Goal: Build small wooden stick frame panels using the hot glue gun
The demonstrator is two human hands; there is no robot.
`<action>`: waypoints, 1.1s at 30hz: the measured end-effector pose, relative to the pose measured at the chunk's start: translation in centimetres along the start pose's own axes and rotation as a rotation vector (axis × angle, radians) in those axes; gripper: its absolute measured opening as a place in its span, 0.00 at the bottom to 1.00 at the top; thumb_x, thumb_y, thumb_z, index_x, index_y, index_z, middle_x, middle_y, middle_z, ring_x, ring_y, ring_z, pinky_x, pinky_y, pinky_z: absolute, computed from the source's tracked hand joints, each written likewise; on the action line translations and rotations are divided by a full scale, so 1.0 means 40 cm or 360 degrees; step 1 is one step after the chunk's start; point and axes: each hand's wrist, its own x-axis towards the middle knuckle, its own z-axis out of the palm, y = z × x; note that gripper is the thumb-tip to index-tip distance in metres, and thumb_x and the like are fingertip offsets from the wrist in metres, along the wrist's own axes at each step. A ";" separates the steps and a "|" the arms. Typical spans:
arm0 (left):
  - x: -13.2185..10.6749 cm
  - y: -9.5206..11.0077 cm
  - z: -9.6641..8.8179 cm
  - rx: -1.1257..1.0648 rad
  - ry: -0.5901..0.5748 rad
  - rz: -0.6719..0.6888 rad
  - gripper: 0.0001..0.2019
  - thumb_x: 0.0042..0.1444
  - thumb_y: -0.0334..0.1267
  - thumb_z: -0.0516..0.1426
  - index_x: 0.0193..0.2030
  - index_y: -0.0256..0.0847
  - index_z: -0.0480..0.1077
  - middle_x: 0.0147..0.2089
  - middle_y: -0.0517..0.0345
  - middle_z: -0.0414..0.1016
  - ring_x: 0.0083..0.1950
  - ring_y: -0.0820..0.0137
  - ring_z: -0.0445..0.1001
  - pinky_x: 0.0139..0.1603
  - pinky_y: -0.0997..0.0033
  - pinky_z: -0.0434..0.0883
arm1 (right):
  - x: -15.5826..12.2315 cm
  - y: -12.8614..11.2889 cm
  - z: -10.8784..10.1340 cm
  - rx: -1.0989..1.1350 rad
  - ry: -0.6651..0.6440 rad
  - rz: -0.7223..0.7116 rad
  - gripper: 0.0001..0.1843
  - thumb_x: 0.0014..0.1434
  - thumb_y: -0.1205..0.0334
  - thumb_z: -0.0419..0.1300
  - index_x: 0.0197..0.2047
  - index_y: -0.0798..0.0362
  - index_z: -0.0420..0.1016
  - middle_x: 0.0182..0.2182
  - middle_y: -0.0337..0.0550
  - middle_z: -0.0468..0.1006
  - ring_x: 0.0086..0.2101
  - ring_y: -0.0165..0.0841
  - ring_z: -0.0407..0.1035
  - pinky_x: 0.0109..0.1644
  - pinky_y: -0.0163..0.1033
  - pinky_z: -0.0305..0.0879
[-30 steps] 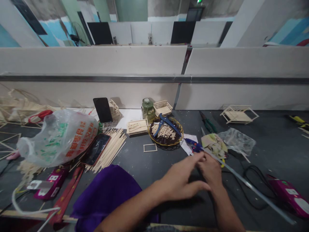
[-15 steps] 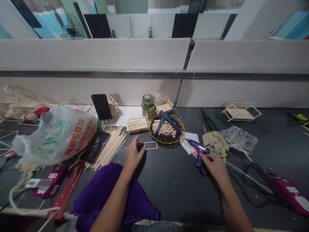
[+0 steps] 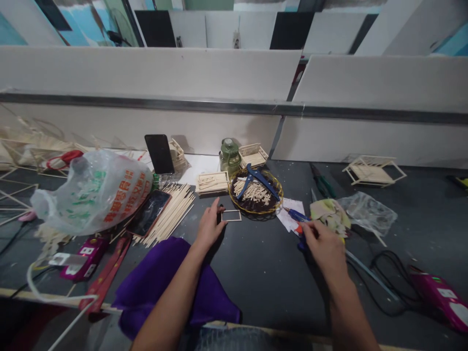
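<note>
My left hand (image 3: 209, 224) rests on the dark table with its fingertips pinched on the left end of a small rectangular stick frame (image 3: 231, 215). My right hand (image 3: 323, 248) is closed round the handle of a blue hot glue gun (image 3: 297, 216), whose nozzle lies on a white paper scrap (image 3: 288, 219). A shallow woven basket (image 3: 255, 191) holding short sticks and blue pliers (image 3: 256, 178) stands just behind the frame. A purple cloth (image 3: 164, 285) lies under my left forearm.
A bundle of long sticks (image 3: 170, 214), a phone (image 3: 148, 213) and a printed plastic bag (image 3: 91, 192) lie at the left. A green jar (image 3: 229, 154), small stick crates (image 3: 253, 155), green cutters (image 3: 321, 185), crumpled plastic (image 3: 367, 210), a black cable (image 3: 387, 273) and magenta power strips (image 3: 440, 295) surround the work area.
My left hand left my right hand, moved left and reached the small stick frame. My right hand stayed by the glue gun and closed on it.
</note>
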 end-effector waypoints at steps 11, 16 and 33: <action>-0.020 0.015 0.001 -0.0129 -0.0274 0.0133 0.47 0.50 0.32 0.63 0.73 0.44 0.43 0.53 0.52 0.75 0.57 0.61 0.69 0.60 0.57 0.63 | 0.141 -0.273 0.117 -0.0164 -0.0394 -0.0466 0.13 0.66 0.60 0.51 0.40 0.50 0.77 0.40 0.46 0.79 0.40 0.37 0.72 0.41 0.37 0.61; -0.018 0.018 -0.001 -0.0139 -0.0385 0.0144 0.49 0.48 0.31 0.64 0.73 0.41 0.42 0.53 0.52 0.75 0.56 0.60 0.68 0.60 0.58 0.62 | 0.204 -0.333 0.171 -0.0319 -0.0420 -0.0430 0.15 0.67 0.60 0.49 0.45 0.52 0.77 0.44 0.51 0.78 0.42 0.39 0.73 0.42 0.38 0.62; -0.018 -0.003 0.007 -0.0196 -0.0439 0.0114 0.55 0.44 0.34 0.68 0.74 0.43 0.40 0.53 0.52 0.74 0.54 0.60 0.69 0.57 0.60 0.63 | 0.244 -0.319 0.209 -0.0575 -0.0602 -0.0544 0.14 0.65 0.65 0.51 0.45 0.51 0.78 0.44 0.51 0.76 0.44 0.39 0.72 0.43 0.37 0.62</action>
